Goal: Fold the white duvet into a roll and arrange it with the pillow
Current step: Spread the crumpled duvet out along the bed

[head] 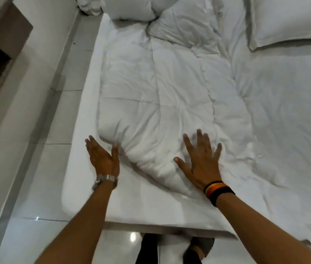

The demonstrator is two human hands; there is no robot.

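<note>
The white duvet lies folded into a long strip on the left half of the bed, running away from me. Its near end is bunched and rounded. My left hand is open, edge-on against the left side of that near end, with a silver watch on the wrist. My right hand lies flat with fingers spread on the duvet's near right part; striped bands circle its wrist. One white pillow rests at the far end by the duvet's top, and a second pillow lies at the far right.
The mattress is covered by a wrinkled white sheet, and its near edge is right in front of my legs. Glossy light floor tiles run along the left. A brown wooden cabinet stands at the far left by the wall.
</note>
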